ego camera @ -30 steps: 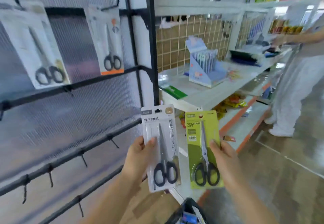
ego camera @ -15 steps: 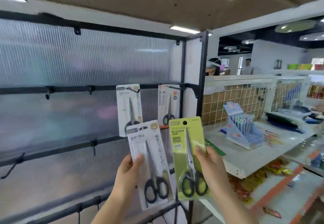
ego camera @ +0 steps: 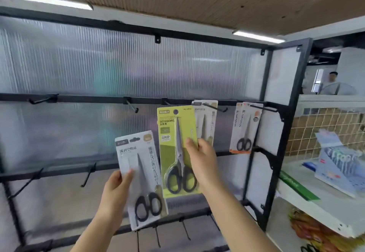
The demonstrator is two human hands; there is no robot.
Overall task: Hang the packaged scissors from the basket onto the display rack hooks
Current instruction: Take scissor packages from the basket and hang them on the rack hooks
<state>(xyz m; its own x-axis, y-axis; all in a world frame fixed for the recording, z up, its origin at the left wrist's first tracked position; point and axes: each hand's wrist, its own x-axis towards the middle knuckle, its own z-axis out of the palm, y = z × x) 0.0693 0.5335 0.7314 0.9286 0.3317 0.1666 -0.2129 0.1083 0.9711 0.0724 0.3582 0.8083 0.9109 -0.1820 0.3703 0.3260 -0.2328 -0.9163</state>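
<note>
My right hand point(ego camera: 203, 161) grips a green scissors pack point(ego camera: 175, 153) by its right edge and holds it up so its top hole is just below an empty hook point(ego camera: 166, 101) on the upper rail of the black display rack point(ego camera: 98, 99). Lower and to the left, my left hand point(ego camera: 116, 190) grips a white scissors pack point(ego camera: 141, 180) by its left edge. Two packs hang on the upper rail: a white one point(ego camera: 205, 121) partly behind the green pack, and an orange-trimmed one point(ego camera: 245, 128) further right. The basket is out of view.
Empty hooks stick out along the upper rail point(ego camera: 131, 104), the middle rail point(ego camera: 88, 174) and the bottom rail point(ego camera: 185, 228). A white shelf point(ego camera: 320, 208) with a blue pen display point(ego camera: 339, 164) stands to the right. A person point(ego camera: 333, 85) stands far behind it.
The view has tilted upward toward the rack. My right hand has raised the green pack up to the upper rail, while my left hand with the white pack stays lower.
</note>
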